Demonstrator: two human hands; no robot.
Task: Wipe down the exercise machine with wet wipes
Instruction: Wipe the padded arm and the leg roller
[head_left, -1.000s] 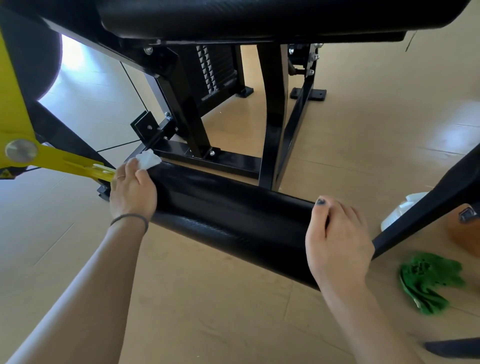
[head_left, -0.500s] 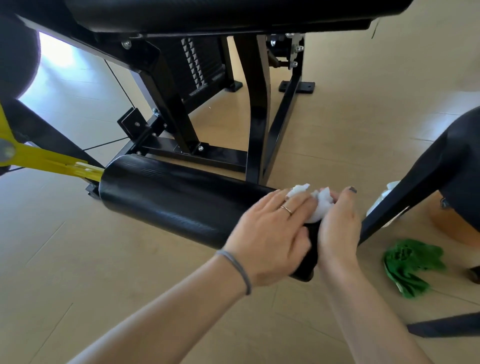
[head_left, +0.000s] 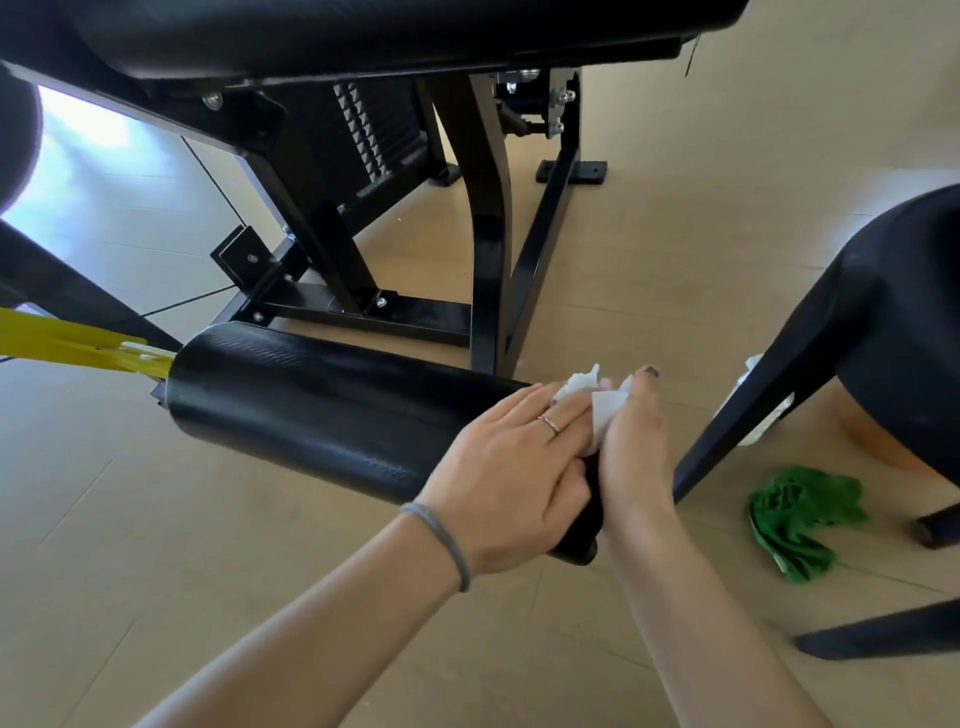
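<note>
Crumpled white wet wipe (head_left: 597, 402): bunched between both hands' grip, atop right end of roller. Black padded cylindrical roller pad (head_left: 322, 402): horizontal, extends leftward from grip to yellow metal arm (head_left: 78, 345).

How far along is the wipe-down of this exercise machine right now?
Nothing looks visibly finished; no wet sheen shows. In hand: both hands meet at the right end of the black cylindrical foam roller pad, the left hand flat on it, the right hand at its end, the crumpled white wet wipe between them. Left, judging by position: the black padded seat, the black steel frame and the yellow lever arm.
</note>
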